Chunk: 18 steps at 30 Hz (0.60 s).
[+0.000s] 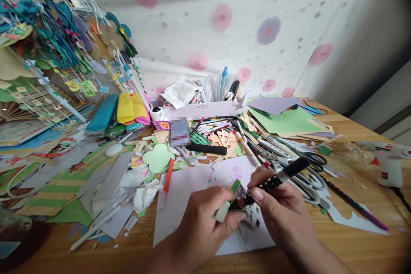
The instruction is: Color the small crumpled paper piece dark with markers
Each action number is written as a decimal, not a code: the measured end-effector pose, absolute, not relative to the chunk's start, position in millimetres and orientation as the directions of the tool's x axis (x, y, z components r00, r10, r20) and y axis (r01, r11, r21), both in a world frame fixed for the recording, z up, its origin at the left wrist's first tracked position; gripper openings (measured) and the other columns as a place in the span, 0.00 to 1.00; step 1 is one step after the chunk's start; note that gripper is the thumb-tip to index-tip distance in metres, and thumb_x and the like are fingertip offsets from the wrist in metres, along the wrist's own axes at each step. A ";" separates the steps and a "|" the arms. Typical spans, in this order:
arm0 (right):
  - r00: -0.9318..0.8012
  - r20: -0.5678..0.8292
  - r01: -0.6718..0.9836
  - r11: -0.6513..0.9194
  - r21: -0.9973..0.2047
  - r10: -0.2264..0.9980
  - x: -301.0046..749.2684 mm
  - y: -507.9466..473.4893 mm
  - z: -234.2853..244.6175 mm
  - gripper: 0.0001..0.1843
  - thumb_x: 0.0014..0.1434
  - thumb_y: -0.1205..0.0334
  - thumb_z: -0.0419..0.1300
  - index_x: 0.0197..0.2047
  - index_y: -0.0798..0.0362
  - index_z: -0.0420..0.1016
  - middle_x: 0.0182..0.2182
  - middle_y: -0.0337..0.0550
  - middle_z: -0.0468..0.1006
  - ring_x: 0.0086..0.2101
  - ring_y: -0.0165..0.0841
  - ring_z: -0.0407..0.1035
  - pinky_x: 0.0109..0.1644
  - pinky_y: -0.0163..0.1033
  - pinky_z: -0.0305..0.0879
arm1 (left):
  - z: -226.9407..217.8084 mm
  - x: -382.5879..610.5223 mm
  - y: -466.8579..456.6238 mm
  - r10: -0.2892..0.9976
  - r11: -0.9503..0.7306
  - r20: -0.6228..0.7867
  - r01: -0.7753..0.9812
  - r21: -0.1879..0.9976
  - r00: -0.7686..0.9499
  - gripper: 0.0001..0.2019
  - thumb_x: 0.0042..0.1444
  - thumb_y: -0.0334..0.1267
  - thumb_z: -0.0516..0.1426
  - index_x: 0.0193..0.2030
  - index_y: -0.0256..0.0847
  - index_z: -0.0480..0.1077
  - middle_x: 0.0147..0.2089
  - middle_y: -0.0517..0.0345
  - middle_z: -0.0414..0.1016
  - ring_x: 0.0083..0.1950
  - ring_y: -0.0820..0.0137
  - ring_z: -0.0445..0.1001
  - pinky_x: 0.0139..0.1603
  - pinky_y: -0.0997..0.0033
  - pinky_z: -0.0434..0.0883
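The work looks midway: the right hand [285,212] closes its fingers round a dotted black pen [270,184], tilted, its lower end reaching the left hand [210,209], which curls tightly about a pale green piece [222,211]. Both sit above white paper [189,179]; fingers hide what is finished or left.

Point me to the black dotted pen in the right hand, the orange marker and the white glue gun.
Black dotted pen [272,183]: head view, on its dotted barrel.
Orange marker [168,175]: head view, orange barrel.
White glue gun [389,163]: head view, handle.
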State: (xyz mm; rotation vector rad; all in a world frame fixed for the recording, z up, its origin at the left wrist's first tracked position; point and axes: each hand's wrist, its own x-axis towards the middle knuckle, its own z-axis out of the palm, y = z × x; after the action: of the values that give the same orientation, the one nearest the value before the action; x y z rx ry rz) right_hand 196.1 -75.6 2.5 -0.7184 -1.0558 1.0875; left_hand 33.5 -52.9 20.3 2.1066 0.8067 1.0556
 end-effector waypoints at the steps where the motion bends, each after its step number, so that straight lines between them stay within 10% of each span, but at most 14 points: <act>1: 0.114 0.307 -0.355 0.327 -0.876 0.945 197.7 -76.9 1.4 0.02 0.56 0.62 0.64 0.35 0.50 0.77 0.27 0.39 0.72 0.26 0.30 0.67 0.29 0.35 0.68 | 20.8 34.1 -52.6 0.752 -0.599 0.445 0.221 0.770 0.487 0.05 0.53 0.35 0.62 0.34 0.37 0.71 0.28 0.58 0.75 0.29 0.73 0.72 0.31 0.79 0.66; 13: -0.097 0.125 -0.441 0.070 -0.895 0.987 207.4 -81.9 9.1 0.14 0.55 0.53 0.65 0.27 0.54 0.70 0.19 0.38 0.72 0.19 0.24 0.61 0.20 0.29 0.55 | 25.7 32.4 -49.2 0.580 -0.796 0.644 0.181 0.577 0.499 0.07 0.51 0.36 0.63 0.28 0.34 0.72 0.20 0.60 0.69 0.22 0.77 0.65 0.24 0.78 0.60; 18: -0.003 0.163 -0.381 0.150 -0.912 0.987 204.1 -83.9 10.6 0.11 0.57 0.58 0.64 0.28 0.54 0.70 0.21 0.39 0.76 0.16 0.22 0.63 0.19 0.26 0.58 | 25.5 29.6 -47.5 0.617 -0.724 0.584 0.090 0.684 0.528 0.07 0.50 0.34 0.64 0.32 0.35 0.72 0.25 0.58 0.75 0.24 0.76 0.70 0.27 0.81 0.66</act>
State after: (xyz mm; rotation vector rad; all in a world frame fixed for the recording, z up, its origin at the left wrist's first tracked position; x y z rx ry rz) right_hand 204.1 -83.9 10.6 -0.7906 -1.0149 1.2756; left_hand 29.6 -47.5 25.5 2.1738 0.5709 1.1546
